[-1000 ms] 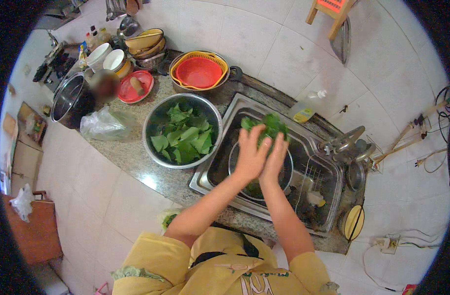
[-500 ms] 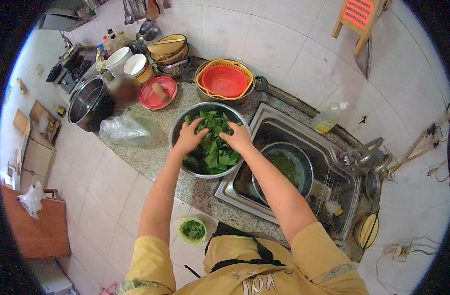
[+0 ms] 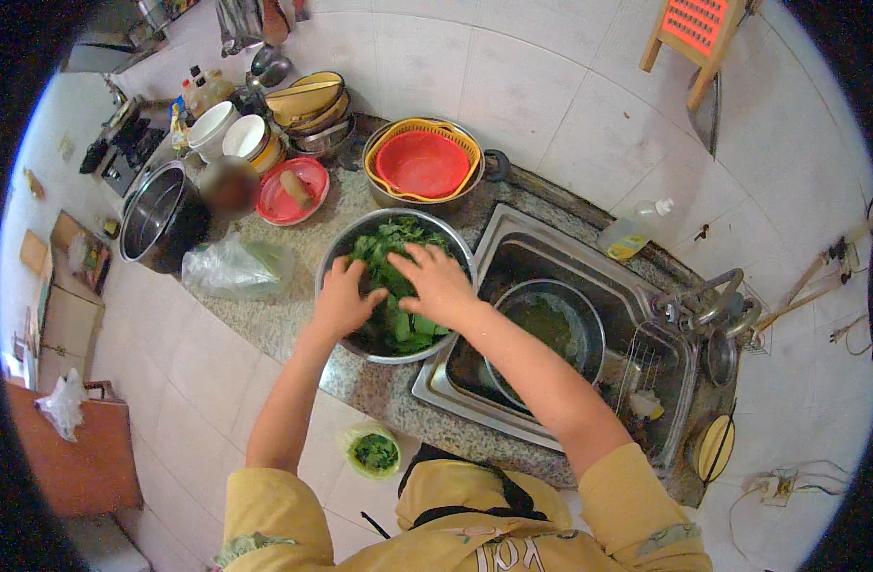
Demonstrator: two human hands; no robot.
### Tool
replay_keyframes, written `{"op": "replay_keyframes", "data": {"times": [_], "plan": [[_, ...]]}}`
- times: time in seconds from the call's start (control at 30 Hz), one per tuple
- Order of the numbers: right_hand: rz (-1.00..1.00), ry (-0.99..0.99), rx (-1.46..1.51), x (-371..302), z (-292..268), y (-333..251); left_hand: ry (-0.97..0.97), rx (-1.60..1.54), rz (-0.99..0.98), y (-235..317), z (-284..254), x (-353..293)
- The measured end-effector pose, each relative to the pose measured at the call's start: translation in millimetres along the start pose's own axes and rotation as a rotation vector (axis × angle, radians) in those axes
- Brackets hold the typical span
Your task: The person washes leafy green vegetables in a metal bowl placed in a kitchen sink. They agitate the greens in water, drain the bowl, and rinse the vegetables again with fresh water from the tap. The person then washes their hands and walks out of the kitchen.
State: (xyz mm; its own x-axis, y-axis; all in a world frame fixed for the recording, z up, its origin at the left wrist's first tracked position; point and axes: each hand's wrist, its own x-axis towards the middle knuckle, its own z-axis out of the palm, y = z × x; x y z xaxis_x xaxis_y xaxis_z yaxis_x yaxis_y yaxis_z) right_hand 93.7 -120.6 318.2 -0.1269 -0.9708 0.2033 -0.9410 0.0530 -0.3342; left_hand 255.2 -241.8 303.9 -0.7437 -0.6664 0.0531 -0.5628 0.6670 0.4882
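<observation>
A wide steel bowl (image 3: 398,359) of green leafy vegetables (image 3: 413,329) stands on the counter, left of the sink. Inside its left side, my left hand (image 3: 345,299) rests at the leaves with fingers and thumb apart. My right hand (image 3: 438,288) reaches over the middle of the pile, fingers spread and touching the leaves. Neither hand has closed around anything that I can see. Some leaves lie hidden beneath my palms.
The sink (image 3: 456,377) on the right holds a round pan (image 3: 551,329) of greenish water. Behind the bowl sit a red basin (image 3: 422,164) and yellow colander (image 3: 467,143). To the left are a plastic bag (image 3: 236,270) and black pot (image 3: 165,224). A small bin (image 3: 374,452) with leaves stands below.
My right hand has moved leftward over the leaves, and its fingers are more spread. The left hand has drawn nearer to me, toward the bowl's left side. The view has shifted slightly.
</observation>
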Motion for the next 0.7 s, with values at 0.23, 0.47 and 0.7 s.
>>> {"op": "replay_keyframes", "data": {"times": [0.23, 0.47, 0.7], "plan": [[0.014, -0.219, -0.049, -33, 10, 7, -0.202, -0.295, 0.092, -8, -12, -39], [-0.097, -0.387, -0.03, -43, -6, -17, 0.03, -0.154, 0.068, 0, 19, -27], [0.217, -0.023, 0.162, -58, -34, -17, 0.143, 0.165, 0.183, 31, -41, -2]]}}
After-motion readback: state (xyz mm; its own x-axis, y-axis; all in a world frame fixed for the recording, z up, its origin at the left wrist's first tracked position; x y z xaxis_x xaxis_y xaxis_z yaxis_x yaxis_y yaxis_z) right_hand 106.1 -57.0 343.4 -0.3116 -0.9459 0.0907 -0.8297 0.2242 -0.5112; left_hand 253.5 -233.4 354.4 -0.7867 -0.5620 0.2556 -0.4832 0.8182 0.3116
